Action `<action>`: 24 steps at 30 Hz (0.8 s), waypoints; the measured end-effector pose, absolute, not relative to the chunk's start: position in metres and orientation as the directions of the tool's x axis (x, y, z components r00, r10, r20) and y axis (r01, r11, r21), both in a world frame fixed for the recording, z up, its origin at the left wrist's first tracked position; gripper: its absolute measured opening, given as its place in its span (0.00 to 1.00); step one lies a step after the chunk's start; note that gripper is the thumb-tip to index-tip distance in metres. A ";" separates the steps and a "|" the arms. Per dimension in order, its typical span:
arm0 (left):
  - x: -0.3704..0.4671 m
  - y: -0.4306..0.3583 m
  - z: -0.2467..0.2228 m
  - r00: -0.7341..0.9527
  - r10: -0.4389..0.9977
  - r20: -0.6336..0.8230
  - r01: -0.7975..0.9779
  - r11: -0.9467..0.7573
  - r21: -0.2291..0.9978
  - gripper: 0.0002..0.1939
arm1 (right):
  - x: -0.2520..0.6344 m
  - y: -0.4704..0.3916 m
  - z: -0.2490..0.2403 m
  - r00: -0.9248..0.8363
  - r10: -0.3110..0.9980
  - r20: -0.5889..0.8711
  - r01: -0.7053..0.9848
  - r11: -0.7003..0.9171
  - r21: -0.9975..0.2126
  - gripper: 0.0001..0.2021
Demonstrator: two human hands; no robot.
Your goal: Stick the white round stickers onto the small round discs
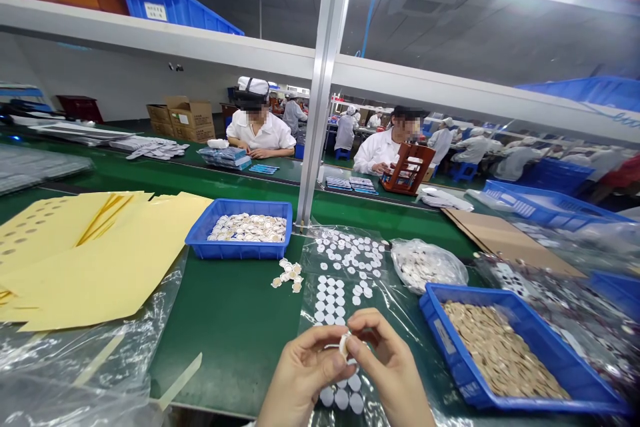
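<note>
Close in front of me, a small round white-and-tan disc (344,345) is pinched between the fingertips of both hands. My left hand (307,367) grips it from the left, thumb below. On the other side, my right hand (389,363) presses thumb and fingers against it. Under the hands, white round pieces (330,300) lie in rows on a clear plastic sheet (307,280); my hands cover part of the rows. Farther up the sheet, white rings (350,253) are scattered. Several white-edged tan discs (289,273) form a loose pile to the left.
A blue tray (237,252) of white-edged discs stands at the back left. At right are a blue bin (450,363) of tan discs and a plastic bag (430,265) of white pieces. Yellow sheets (100,260) lie left. A metal post (320,93) rises ahead; two people sit beyond.
</note>
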State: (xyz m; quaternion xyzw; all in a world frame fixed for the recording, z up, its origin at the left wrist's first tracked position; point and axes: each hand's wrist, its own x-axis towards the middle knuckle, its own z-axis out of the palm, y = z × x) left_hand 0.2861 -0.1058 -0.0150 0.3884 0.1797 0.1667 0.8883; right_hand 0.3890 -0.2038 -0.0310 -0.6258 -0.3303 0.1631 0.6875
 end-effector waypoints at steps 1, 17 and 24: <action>0.286 -0.106 -0.015 0.880 0.433 -0.197 -0.161 0.661 0.733 0.15 | 0.389 -0.204 -0.030 0.722 0.634 0.275 0.221 0.164 -0.961 0.08; 0.284 -0.109 -0.008 0.897 0.403 -0.181 -0.211 0.751 0.626 0.14 | 0.379 -0.218 0.008 0.527 0.642 0.557 0.640 0.132 -0.757 0.06; 0.285 -0.109 -0.006 0.894 0.413 -0.176 -0.203 0.721 0.663 0.13 | 0.380 -0.218 0.009 0.544 0.657 0.522 0.572 0.164 -0.803 0.05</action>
